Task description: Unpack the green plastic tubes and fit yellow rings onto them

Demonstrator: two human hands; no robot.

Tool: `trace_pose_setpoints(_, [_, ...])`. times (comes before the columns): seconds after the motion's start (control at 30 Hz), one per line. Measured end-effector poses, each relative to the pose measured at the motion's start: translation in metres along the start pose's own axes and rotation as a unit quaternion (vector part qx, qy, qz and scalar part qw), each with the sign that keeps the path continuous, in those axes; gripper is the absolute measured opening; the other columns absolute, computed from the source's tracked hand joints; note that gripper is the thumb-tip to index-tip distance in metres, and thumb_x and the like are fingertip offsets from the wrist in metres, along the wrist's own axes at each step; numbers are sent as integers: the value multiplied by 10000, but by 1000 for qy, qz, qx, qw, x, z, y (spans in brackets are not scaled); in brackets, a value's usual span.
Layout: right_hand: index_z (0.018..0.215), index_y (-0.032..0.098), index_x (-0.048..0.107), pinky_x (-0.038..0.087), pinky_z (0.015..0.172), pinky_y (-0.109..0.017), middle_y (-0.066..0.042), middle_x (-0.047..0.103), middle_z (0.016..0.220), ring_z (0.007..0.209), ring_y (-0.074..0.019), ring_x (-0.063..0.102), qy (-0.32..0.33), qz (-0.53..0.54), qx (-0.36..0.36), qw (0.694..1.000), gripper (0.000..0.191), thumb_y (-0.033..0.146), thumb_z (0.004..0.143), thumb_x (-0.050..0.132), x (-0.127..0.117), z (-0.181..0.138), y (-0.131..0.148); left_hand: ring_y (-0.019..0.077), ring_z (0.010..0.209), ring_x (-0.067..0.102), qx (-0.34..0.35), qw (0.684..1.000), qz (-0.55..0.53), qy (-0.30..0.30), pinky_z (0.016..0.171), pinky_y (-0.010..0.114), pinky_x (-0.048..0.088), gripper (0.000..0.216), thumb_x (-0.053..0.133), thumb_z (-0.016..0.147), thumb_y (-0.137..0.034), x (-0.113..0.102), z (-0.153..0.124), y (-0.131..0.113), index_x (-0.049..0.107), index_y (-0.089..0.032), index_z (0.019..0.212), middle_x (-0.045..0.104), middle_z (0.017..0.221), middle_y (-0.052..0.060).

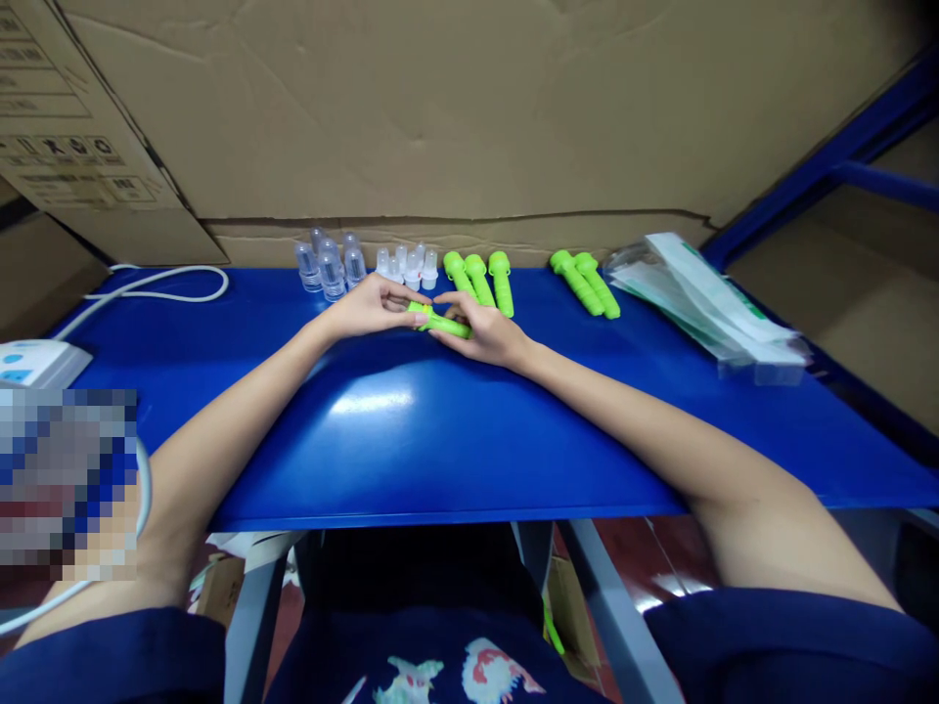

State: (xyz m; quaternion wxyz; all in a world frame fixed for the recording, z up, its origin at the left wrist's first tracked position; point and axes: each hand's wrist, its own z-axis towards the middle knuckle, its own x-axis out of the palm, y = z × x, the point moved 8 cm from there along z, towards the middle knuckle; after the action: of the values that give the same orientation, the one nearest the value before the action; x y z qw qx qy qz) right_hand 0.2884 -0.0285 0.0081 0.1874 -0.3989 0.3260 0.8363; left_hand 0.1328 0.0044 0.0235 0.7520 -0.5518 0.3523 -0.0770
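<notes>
Pinching a green torch [449,327] with both hands: pressing the thumb and fingertips of the left hand [373,305] onto the head end, beside a small orange-yellow patch, and closing the right hand [487,332] round the handle, with thumb on the near side and fingers on the far side. Holding it almost level, tilted slightly down toward the right hand, over the back half of a blue table [411,420]. Cannot tell whether held clear of the tabletop or touching it. Facing 3 more torches [502,278], set side by side just behind the right hand, with heads to the rear. Farther right, having 2 other torches [585,286] close together and slanted, then clear bags [704,303] with white and green parts, piled near the table's right side. Behind the left hand, having clear bottles [332,272] clustered upright and, between those and the 3 torches, smaller clear caps [429,270] with white bases. Looking toward cardboard [455,117] along the back edge. At far left, having a white power strip [44,366] and a white cable [176,282] looped behind it. Wearing a navy shirt [110,655] with a printed front. Cannot make out the pixelated patch at lower left.
</notes>
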Motion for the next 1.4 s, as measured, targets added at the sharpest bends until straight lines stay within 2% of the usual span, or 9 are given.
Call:
trace_pose_setpoints(0.1, [1369,196,578,638,734,-432,-114,773,975,815,-271,781,-3,1,-9,1000,529,595,1021,578,1,1,-1,217,788,789,1,1000,16,6,741,290,640,608,884,722,-580,0,1,1,821,-156,1154,838,889,85])
trace_pose_setpoints(0.23, [1350,170,556,614,701,-372,-104,759,924,762,-239,760,-17,1,-25,1000,543,606,1026,556,1,0,-3,209,807,783,8,999,31,15,732,262,616,576,829,784,-567,4,2,0,811,-148,1177,840,946,87])
trace_pose_setpoints(0.4, [1343,187,574,615,753,-410,-106,759,954,810,-257,761,-1,14,5,1000,563,634,1001,579,1,0,-9,220,886,786,21,999,33,20,806,277,621,591,820,793,-575,8,1,-2,800,-149,1204,836,1067,94])
trace_pose_setpoints(0.57, [1339,213,580,616,776,-465,-115,759,972,817,-274,758,-10,16,6,1000,548,643,1000,559,-3,-1,-9,252,936,800,23,1000,16,-11,852,325,638,772,834,774,-624,6,0,3,725,-136,1362,833,1055,125])
trace_pose_setpoints(0.77, [1342,215,594,619,738,-466,-115,758,969,803,-289,766,-12,-13,-3,1000,569,665,998,543,-7,-2,-11,324,1151,770,40,998,-35,-38,957,415,657,969,982,579,-557,6,-1,5,685,-192,1426,685,1437,189])
trace_pose_setpoints(0.83, [1340,199,606,623,737,-458,-118,760,958,805,-288,768,-4,-22,-5,1000,581,666,997,554,-6,-2,-10,329,1130,777,35,998,-39,-36,975,440,658,933,992,553,-557,8,-1,2,730,-181,1366,736,1356,182])
trace_pose_setpoints(0.97, [1305,155,650,627,749,-418,-145,769,956,849,-285,776,16,-30,-2,999,606,674,1013,539,-2,-3,-8,304,1010,806,12,999,-31,-22,970,450,668,775,975,575,-577,13,-4,-3,814,-155,1205,836,1064,128])
trace_pose_setpoints(1.13, [1270,175,666,614,703,-387,-121,771,903,842,-278,774,5,-13,-1,1000,592,691,1005,548,-3,-2,-6,265,933,809,14,999,-8,-33,938,411,676,710,975,589,-565,5,-5,-6,833,-163,1157,843,1019,103])
trace_pose_setpoints(1.4, [1287,178,648,611,660,-376,-118,770,880,837,-280,772,5,-1,-1,1000,650,742,997,504,-2,-2,-8,221,873,790,21,1000,19,14,846,316,648,683,897,707,-603,5,-2,-4,807,-149,1210,838,1023,99])
